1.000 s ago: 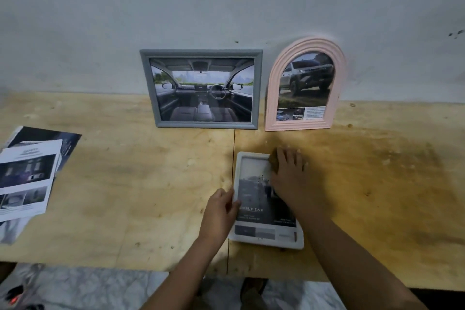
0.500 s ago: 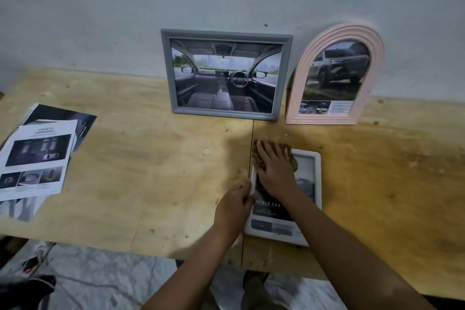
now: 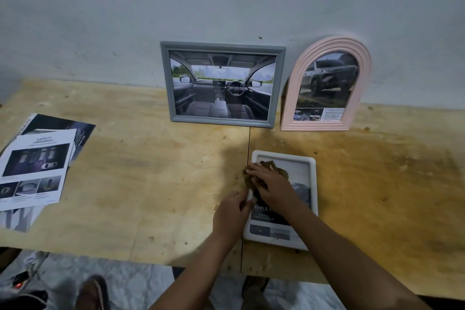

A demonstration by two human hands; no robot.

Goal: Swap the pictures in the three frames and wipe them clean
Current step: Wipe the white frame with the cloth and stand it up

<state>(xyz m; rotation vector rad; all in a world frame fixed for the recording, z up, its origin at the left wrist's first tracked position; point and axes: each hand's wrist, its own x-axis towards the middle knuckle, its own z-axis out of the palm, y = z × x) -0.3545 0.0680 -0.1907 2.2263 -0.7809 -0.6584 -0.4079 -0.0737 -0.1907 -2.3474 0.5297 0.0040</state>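
A white frame with a car picture lies flat on the wooden table. My right hand presses a brown cloth onto its glass near the upper left, fingers fairly straight. My left hand grips the frame's left edge, thumb on the rim. A grey frame showing a car interior and a pink arched frame showing a truck lean upright against the wall behind.
Several loose printed car pages lie stacked at the table's left. The table's front edge runs close to my body, with the floor and my shoes below. A seam splits the tabletop in the middle.
My right hand has slid the cloth from the frame's upper right across to its upper left. My left hand has stayed on the frame's left edge. The camera has shifted left.
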